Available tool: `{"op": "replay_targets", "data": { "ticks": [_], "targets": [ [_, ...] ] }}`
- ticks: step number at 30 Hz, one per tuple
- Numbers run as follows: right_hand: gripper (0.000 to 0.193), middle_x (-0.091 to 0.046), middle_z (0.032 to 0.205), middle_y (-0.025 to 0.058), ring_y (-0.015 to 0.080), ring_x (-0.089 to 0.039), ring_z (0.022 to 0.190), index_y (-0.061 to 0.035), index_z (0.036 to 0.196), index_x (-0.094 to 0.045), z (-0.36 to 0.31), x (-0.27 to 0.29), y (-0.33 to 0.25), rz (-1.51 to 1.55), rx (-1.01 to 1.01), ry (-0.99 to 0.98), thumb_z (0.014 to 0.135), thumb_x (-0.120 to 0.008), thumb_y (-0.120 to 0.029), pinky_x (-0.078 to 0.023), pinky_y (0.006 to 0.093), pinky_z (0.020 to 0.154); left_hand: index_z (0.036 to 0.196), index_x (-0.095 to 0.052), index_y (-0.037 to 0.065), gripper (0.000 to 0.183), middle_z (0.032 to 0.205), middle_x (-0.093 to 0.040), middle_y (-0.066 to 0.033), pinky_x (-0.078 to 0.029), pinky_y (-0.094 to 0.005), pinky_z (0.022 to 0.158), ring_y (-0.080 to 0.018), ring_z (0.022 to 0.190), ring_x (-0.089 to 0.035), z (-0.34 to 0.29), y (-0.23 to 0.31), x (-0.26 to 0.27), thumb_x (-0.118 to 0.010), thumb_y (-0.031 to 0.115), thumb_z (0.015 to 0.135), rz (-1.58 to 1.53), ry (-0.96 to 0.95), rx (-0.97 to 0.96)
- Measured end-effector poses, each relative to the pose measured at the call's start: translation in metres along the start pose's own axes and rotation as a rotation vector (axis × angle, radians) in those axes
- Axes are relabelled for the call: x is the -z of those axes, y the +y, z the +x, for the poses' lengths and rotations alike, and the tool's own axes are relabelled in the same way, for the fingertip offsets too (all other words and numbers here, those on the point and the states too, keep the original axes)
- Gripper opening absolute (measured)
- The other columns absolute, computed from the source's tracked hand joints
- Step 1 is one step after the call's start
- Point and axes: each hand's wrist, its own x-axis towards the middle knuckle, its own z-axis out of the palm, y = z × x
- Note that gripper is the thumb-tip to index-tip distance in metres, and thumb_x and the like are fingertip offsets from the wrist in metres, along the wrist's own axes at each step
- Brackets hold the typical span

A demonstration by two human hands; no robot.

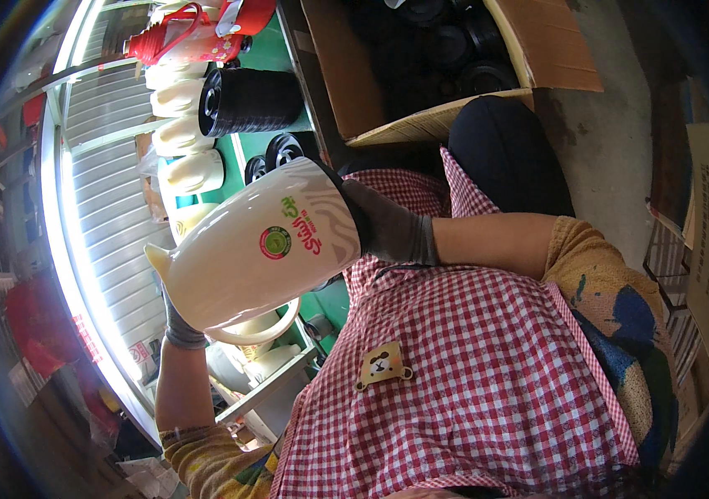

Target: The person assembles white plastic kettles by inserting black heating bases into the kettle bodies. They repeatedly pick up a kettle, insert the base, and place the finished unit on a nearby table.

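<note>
A cream-white vacuum jug (238, 249) lies tilted across the view, its spout toward the left and its loop handle low. Grey wavy lines and a coloured label mark its side near the base. My right hand (388, 223), in a grey glove, is closed around the dark base end. At the spout end my left hand (181, 328), gloved too, supports the body from behind; most of its fingers are hidden by the jug. Just beyond the jug, black round parts (284, 151) sit on the green bench (267, 54).
A tall stack of black round parts (259, 101) stands on the bench beside a row of cream jugs (192, 170). Red flowered flasks (196, 41) are at the far end. An open cardboard box (421, 125) holds black parts. More cartons (708, 241) stand at right.
</note>
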Motion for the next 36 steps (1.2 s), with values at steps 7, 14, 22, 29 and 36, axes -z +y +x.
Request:
{"op": "replay_targets", "data": {
  "ticks": [7,14,22,29,36],
  "targets": [
    [0.069,-0.059,0.126,0.0142,0.0243,-0.059,0.114,-0.0063,0.131,-0.051,0.005,-0.006,0.007,-0.002,0.022,0.187,0.087,-0.058,-0.060,-0.050,0.0392,0.098,0.142,-0.040,0.003,0.068,0.134,-0.054,-0.0083,-0.041,-0.0342,0.105,-0.0171,0.120,-0.052,-0.002,0.007,0.005,-0.026,0.055,0.102,0.122,0.047,-0.001],
    [0.071,-0.060,0.124,0.0151,0.0242,-0.062,0.111,-0.0057,0.130,-0.052,0.007,0.001,0.006,0.075,0.028,0.229,0.086,-0.059,-0.061,-0.054,0.0390,0.093,0.143,-0.040,0.003,0.086,0.133,-0.055,-0.0122,-0.042,-0.0377,0.104,-0.0211,0.116,-0.053,0.003,0.018,-0.015,-0.027,0.072,0.093,-0.045,0.054,0.021],
    [0.070,-0.060,0.125,0.0144,0.0229,-0.062,0.111,-0.0056,0.131,-0.051,0.009,-0.005,0.002,0.151,0.077,0.142,0.088,-0.058,-0.060,-0.055,0.0372,0.091,0.139,-0.041,0.002,0.050,0.130,-0.056,-0.0093,-0.046,-0.0370,0.100,-0.0184,0.115,-0.055,0.004,0.017,-0.009,-0.033,0.038,0.105,-0.061,0.075,-0.019],
    [0.067,-0.059,0.125,0.0143,0.0229,-0.061,0.111,-0.0058,0.131,-0.050,0.011,-0.001,0.007,0.081,0.069,0.193,0.089,-0.058,-0.057,-0.054,0.0372,0.093,0.144,-0.039,0.004,0.087,0.134,-0.054,-0.0114,-0.040,-0.0368,0.106,-0.0198,0.118,-0.051,0.009,0.015,-0.015,-0.023,0.072,0.093,-0.016,0.068,0.021],
    [0.061,-0.059,0.125,0.0137,0.0225,-0.061,0.111,-0.0057,0.131,-0.050,0.010,0.003,0.008,0.024,0.082,0.163,0.093,-0.054,-0.053,-0.053,0.0361,0.092,0.141,-0.040,0.002,0.074,0.132,-0.055,-0.0112,-0.042,-0.0387,0.103,-0.0193,0.118,-0.052,0.002,0.014,-0.021,-0.027,0.060,0.098,-0.132,-0.115,-0.042]
  ]
}}
